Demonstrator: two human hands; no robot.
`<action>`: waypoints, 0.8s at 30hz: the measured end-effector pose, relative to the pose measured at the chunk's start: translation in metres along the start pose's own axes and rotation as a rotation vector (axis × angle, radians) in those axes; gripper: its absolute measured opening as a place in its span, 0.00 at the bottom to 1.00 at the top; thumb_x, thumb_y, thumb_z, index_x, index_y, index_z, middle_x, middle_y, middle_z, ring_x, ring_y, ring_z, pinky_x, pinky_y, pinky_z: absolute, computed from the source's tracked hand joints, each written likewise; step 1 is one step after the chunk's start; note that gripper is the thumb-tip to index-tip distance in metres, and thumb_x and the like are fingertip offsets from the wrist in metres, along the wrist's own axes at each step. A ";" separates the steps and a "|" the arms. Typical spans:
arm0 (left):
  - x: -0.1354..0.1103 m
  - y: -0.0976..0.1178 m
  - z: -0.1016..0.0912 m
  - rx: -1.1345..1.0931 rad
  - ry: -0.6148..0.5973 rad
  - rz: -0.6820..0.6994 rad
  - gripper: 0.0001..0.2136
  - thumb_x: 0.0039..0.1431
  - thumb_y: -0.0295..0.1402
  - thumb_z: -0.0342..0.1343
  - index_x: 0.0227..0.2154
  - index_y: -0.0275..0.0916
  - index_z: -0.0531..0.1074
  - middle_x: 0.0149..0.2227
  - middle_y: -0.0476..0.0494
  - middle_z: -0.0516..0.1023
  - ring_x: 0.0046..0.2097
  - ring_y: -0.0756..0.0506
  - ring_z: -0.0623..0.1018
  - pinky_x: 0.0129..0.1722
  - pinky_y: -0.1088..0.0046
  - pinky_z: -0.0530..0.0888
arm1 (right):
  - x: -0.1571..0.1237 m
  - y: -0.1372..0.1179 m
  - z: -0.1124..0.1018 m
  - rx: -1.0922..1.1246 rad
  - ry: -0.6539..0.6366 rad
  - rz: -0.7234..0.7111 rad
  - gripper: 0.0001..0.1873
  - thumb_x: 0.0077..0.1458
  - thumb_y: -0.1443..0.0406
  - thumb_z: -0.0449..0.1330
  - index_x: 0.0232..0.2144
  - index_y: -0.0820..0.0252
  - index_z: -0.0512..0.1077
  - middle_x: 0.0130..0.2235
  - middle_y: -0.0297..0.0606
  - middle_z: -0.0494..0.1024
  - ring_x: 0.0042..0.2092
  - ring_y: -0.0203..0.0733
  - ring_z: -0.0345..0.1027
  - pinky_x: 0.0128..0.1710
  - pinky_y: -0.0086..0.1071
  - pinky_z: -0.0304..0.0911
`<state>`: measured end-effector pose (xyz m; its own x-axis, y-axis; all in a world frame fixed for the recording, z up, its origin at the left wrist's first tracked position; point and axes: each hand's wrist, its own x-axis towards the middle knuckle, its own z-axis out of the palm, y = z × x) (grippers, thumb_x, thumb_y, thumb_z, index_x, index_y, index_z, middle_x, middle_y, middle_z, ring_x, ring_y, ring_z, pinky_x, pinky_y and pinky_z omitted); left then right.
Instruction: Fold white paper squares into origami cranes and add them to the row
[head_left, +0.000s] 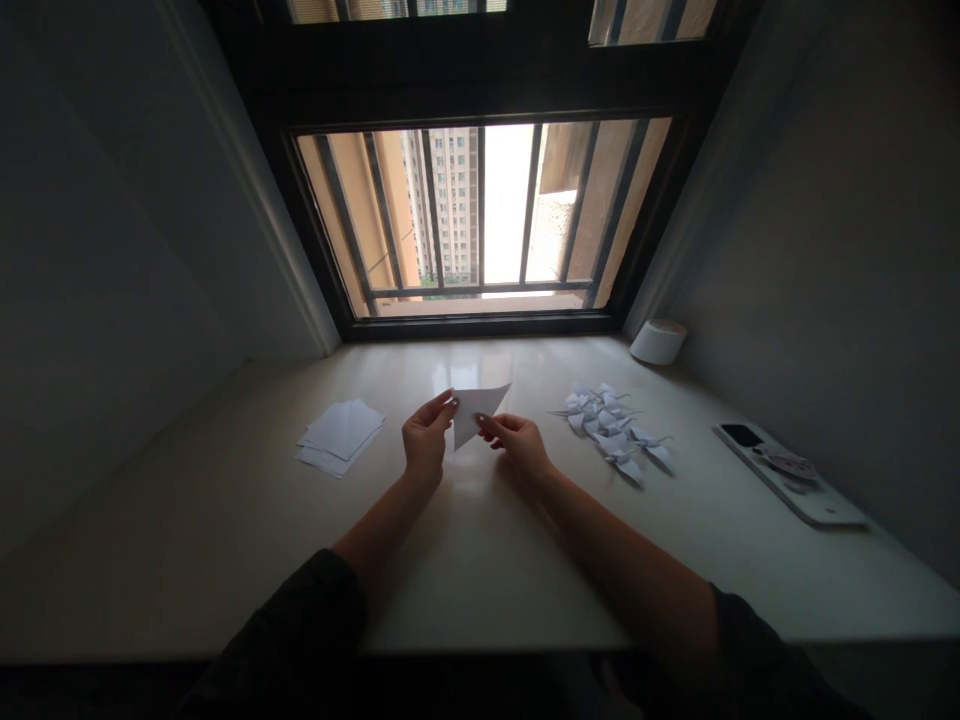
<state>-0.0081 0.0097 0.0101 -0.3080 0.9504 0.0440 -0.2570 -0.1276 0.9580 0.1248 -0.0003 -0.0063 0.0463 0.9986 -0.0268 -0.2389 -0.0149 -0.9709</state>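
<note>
Between my two hands is a folded piece of white paper [472, 403], roughly a triangle, held up just above the white sill. My left hand [429, 430] pinches its upper left corner between thumb and finger. With thumb and fingertips, my right hand [517, 440] grips the lower right edge. One point of the paper juts out to the upper right, another points down. To the left lies a stack of white paper sheets [341, 432], slightly fanned. On the right sits a cluster of folded paper cranes [611, 425].
A phone [810, 500] with a ring grip on its back lies at the right near the wall. Beside the window frame [480, 325] stands a small white cylindrical object [658, 343]. The near edge of the white sill [487, 630] runs below my forearms.
</note>
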 end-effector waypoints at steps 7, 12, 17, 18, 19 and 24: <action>-0.004 0.003 0.000 0.033 -0.014 0.045 0.23 0.39 0.40 0.65 0.41 0.36 0.75 0.29 0.45 0.78 0.32 0.48 0.74 0.34 0.72 0.67 | 0.000 -0.001 0.003 0.063 -0.058 -0.056 0.19 0.34 0.52 0.67 0.15 0.59 0.67 0.20 0.32 0.71 0.25 0.34 0.61 0.27 0.29 0.56; -0.003 0.003 -0.002 0.011 -0.088 0.015 0.31 0.42 0.41 0.64 0.51 0.38 0.65 0.29 0.46 0.77 0.32 0.49 0.75 0.34 0.73 0.68 | 0.001 0.006 0.002 0.110 -0.060 -0.086 0.17 0.37 0.54 0.67 0.17 0.59 0.68 0.21 0.30 0.69 0.25 0.33 0.59 0.28 0.30 0.55; -0.006 0.006 0.000 0.057 -0.326 -0.061 0.20 0.46 0.44 0.61 0.39 0.35 0.74 0.34 0.42 0.77 0.33 0.47 0.75 0.33 0.73 0.69 | 0.001 0.008 0.000 0.171 -0.019 -0.076 0.16 0.37 0.55 0.68 0.17 0.59 0.68 0.21 0.29 0.68 0.25 0.33 0.58 0.28 0.30 0.55; -0.008 0.007 0.001 0.088 -0.374 -0.039 0.18 0.45 0.44 0.61 0.35 0.35 0.75 0.33 0.43 0.78 0.34 0.46 0.75 0.34 0.73 0.69 | 0.001 0.007 0.000 0.181 -0.007 -0.071 0.16 0.37 0.55 0.68 0.17 0.59 0.68 0.21 0.29 0.67 0.25 0.32 0.58 0.28 0.30 0.55; -0.009 0.007 0.001 0.124 -0.396 -0.017 0.17 0.44 0.44 0.62 0.31 0.35 0.76 0.31 0.43 0.78 0.34 0.46 0.75 0.34 0.72 0.69 | 0.002 0.006 -0.001 0.188 0.003 -0.067 0.17 0.37 0.55 0.68 0.17 0.59 0.67 0.20 0.29 0.66 0.25 0.32 0.57 0.28 0.30 0.55; -0.010 0.003 -0.001 0.223 -0.402 -0.013 0.14 0.42 0.43 0.64 0.26 0.35 0.77 0.28 0.43 0.79 0.33 0.44 0.76 0.34 0.71 0.69 | 0.003 0.005 -0.002 0.188 0.011 -0.056 0.18 0.36 0.54 0.68 0.15 0.59 0.66 0.19 0.29 0.64 0.24 0.32 0.56 0.26 0.29 0.55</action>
<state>-0.0064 -0.0008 0.0125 0.0846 0.9917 0.0964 -0.0418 -0.0931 0.9948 0.1256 0.0021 -0.0116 0.0751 0.9969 0.0227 -0.4126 0.0518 -0.9094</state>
